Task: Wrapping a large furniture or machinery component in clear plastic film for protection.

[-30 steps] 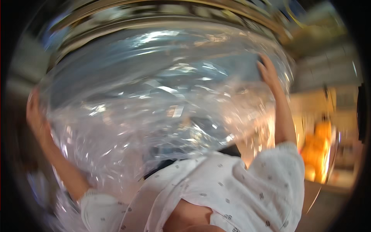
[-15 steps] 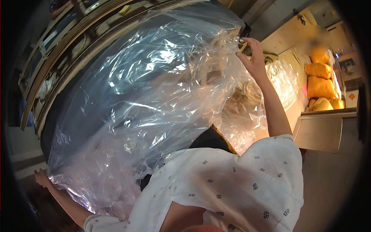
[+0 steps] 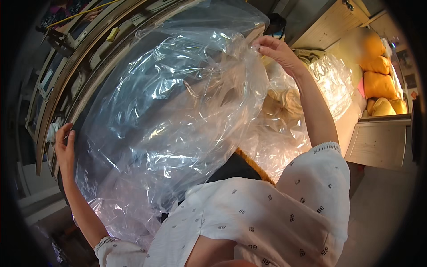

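Observation:
A large crinkled sheet of clear plastic film point(image 3: 164, 120) spreads before me over a dark surface and across my lap. At its far right corner, my right hand point(image 3: 280, 52) pinches the bunched edge between thumb and fingers. My left hand point(image 3: 65, 149) is raised beside the sheet's left edge, next to the wooden frame, with thumb and fingers apart and nothing visible in it. Beneath the film, the dark surface shows only dimly.
Long curved-looking wooden rails point(image 3: 62, 84) run along the far left, with a small yellow block point(image 3: 113, 34) on them. To the right lies more crumpled clear plastic point(image 3: 331, 86) near tan cloth point(image 3: 282, 104). Orange stuffed bundles point(image 3: 379, 84) are stacked by a wooden cabinet panel point(image 3: 376, 142).
My left hand has let go of the sheet's near left corner and moved up along its left side. My right hand has shifted slightly left, its fingers now closed on the film.

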`<state>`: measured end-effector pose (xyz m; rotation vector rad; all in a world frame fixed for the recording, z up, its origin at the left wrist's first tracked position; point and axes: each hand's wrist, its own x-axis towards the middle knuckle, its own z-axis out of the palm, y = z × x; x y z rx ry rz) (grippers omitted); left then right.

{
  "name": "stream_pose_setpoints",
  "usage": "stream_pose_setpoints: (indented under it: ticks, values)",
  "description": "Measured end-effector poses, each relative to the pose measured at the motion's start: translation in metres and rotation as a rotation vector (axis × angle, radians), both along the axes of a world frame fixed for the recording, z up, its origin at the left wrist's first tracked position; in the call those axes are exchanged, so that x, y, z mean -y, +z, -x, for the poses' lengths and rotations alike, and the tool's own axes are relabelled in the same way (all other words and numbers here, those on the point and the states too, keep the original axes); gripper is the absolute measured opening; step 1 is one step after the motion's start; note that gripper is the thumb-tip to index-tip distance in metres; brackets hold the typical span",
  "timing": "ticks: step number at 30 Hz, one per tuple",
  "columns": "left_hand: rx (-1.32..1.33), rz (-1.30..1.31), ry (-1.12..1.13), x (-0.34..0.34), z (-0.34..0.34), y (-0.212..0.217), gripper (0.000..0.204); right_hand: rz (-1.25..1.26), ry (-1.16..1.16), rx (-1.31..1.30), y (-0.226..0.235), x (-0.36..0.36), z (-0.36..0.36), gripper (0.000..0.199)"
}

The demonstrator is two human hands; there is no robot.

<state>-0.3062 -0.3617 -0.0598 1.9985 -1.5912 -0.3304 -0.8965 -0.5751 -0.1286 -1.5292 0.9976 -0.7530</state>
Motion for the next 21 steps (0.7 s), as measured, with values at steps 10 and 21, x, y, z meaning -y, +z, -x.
stream_pose_setpoints:
  ticks: [10, 21]
  values:
    - [0.128, 0.035, -0.072, 0.028, 0.043, -0.034, 0.014, 0.024, -0.103, 0.085, 0.016, 0.02, -0.023, 0.016]
    - [-0.522, 0.273, 0.178, 0.001, 0.071, -0.053, 0.009, 1.14, -0.176, -1.187, 0.019, 0.141, -0.145, 0.015]
